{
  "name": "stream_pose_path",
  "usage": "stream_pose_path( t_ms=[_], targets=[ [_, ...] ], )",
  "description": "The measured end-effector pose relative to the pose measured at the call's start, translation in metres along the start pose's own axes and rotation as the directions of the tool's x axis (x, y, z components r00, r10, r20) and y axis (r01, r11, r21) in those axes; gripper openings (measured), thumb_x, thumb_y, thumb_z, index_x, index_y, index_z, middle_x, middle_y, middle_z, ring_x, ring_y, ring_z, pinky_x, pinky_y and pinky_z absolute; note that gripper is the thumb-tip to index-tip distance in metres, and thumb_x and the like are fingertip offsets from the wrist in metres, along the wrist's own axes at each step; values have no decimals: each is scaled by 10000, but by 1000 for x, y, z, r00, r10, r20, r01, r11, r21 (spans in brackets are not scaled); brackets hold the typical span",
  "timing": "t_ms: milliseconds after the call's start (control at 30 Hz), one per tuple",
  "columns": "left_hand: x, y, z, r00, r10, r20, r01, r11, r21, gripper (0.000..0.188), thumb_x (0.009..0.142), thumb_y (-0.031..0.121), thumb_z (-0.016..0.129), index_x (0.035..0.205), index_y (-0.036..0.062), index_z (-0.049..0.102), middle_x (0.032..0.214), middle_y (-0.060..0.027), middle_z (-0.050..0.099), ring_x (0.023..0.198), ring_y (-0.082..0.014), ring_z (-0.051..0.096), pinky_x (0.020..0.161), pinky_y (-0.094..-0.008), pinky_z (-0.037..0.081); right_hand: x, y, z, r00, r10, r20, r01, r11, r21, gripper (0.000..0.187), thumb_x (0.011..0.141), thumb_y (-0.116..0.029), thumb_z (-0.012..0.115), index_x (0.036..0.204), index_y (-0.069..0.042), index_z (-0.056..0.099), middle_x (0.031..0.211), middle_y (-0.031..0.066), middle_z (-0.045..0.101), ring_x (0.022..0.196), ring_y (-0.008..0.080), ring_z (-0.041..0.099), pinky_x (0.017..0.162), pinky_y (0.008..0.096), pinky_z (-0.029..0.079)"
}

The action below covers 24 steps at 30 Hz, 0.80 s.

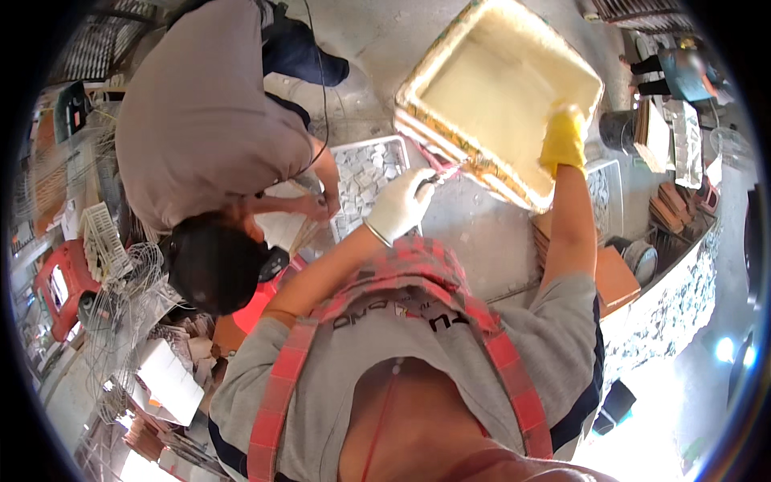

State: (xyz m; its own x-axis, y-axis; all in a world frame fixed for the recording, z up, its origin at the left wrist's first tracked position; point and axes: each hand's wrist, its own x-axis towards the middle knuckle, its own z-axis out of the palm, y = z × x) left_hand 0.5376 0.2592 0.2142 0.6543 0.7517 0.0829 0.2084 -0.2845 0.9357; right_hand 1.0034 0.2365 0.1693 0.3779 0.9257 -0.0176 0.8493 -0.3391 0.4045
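Note:
My left hand [399,202], in a white glove, is closed near the tub's close left edge. Something small and dark pokes out between its fingers, with pink beside it; I cannot make out what it is. A yellow glove covers my right hand [564,138], which reaches over the right part of a large square tub [438,145]. Pale cream liquid [502,76] seems to fill the tub, whose rim is crusted and yellowish. Motion smears the right fingers, so their grip is unclear. Left of my left hand sits a white crate [404,143] of small grey-white pieces [368,178].
A co-worker [205,120] bends over close on my left, hands [320,205] beside the crate. Another white crate [614,197] lies behind my right forearm. Stacked brown tiles [673,210], a dark bucket [617,130] and a red plastic stool [60,281] stand around. Another person [683,74] is far right.

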Motion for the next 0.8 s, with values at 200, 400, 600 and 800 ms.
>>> stream_pose_path(
  t_ms=[200, 400, 600, 800],
  targets=[
    [-67, -32, -20, 957, -258, 133, 272, 956, -106, 280, 954, 177, 655, 1194, 32, 655, 1094, -200, 708, 1006, -385, 689, 880, -426, 545, -45, 31, -152, 875, 466, 136, -145, -15, 989, 249, 989, -180, 591, 1138, -19, 710, 948, 75, 732, 787, 151, 686, 682, 277, 545],
    [-126, -59, -32, 785, -454, 421, 595, 742, -308, 332, 973, 155, 577, 1273, 48, 672, 884, -83, 699, 667, -129, 647, 607, -300, 512, -160, 55, -289, 839, 515, 175, -313, 195, 930, 270, 1039, -152, 575, 1211, -43, 751, 1166, 66, 744, 913, 115, 690, 717, 202, 496],
    [-199, -81, -38, 695, -429, 577, 718, 457, -525, 325, 983, 111, 539, 1276, 44, 660, 902, 32, 606, 681, -49, 580, 499, -207, 422, -254, 62, -217, 966, -42, 254, -256, -50, 965, 363, 1051, -201, 568, 1308, 29, 680, 1230, 96, 715, 1070, 157, 665, 926, 271, 517],
    [-302, -93, -87, 614, -546, 569, 786, 359, -504, 411, 968, 83, 456, 1338, 23, 626, 854, 11, 586, 639, -66, 558, 446, -227, 384, -294, -133, -212, 867, -257, 428, -389, 189, 902, 356, 1029, -166, 536, 1292, 16, 693, 1135, 62, 731, 946, 130, 645, 819, 248, 504]
  ],
)
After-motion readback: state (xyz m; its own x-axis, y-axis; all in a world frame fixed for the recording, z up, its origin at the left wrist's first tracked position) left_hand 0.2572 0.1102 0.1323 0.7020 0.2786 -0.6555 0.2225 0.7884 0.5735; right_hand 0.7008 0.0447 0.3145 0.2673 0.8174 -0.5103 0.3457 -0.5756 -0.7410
